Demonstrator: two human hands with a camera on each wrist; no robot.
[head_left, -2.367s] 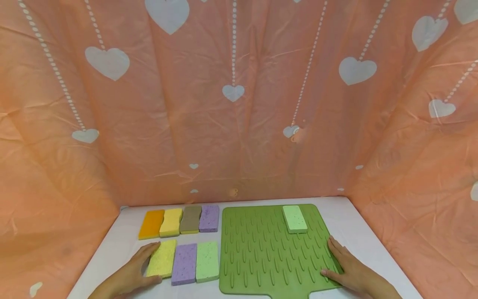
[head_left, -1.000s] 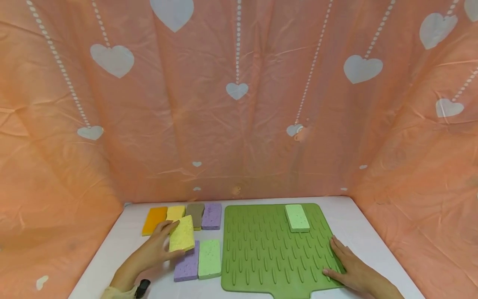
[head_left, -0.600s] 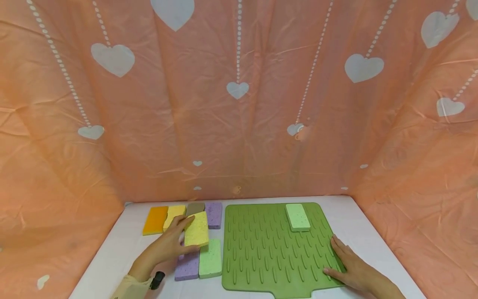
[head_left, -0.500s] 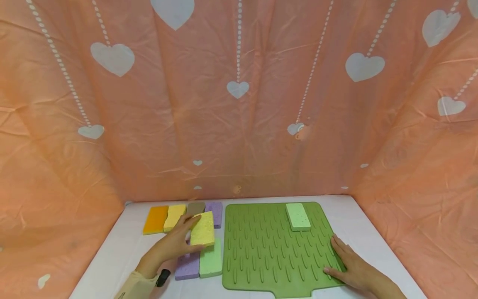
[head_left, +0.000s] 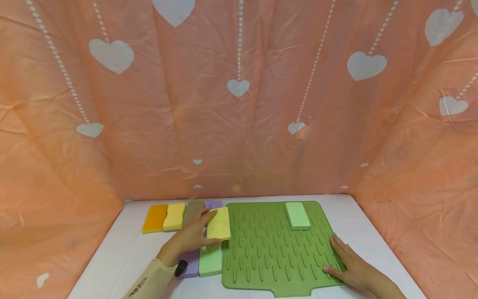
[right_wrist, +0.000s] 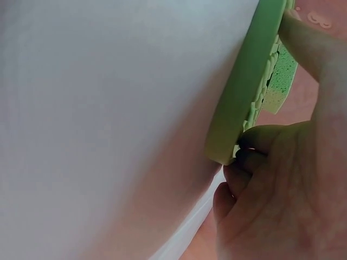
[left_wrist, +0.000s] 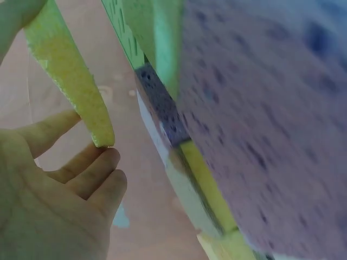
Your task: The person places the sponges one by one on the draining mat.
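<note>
My left hand (head_left: 189, 237) pinches a yellow sponge (head_left: 219, 223) between thumb and fingers, holding it raised over the left edge of the green ridged mat (head_left: 269, 257). In the left wrist view the same yellow sponge (left_wrist: 76, 81) shows edge-on, gripped at its ends. Beneath the left arm lie a purple sponge (head_left: 191, 268) and a light green sponge (head_left: 210, 262), both partly covered. Along the mat's right edge rests my right hand (head_left: 352, 270), its thumb and fingertips touching the mat. Another light green sponge (head_left: 297, 216) lies on the mat near its back right corner.
Behind the left hand stands a row of sponges: orange (head_left: 154, 219), wavy yellow (head_left: 174, 216), grey-brown (head_left: 193, 214) and purple (head_left: 213, 204), the last mostly hidden. The white tabletop (head_left: 119, 257) meets a pink heart-patterned curtain (head_left: 209, 124) at the back and sides.
My left hand has picked up the yellow sponge from the front row's left end and carried it right, past the purple and green ones, to the mat's edge. The right hand has stayed put.
</note>
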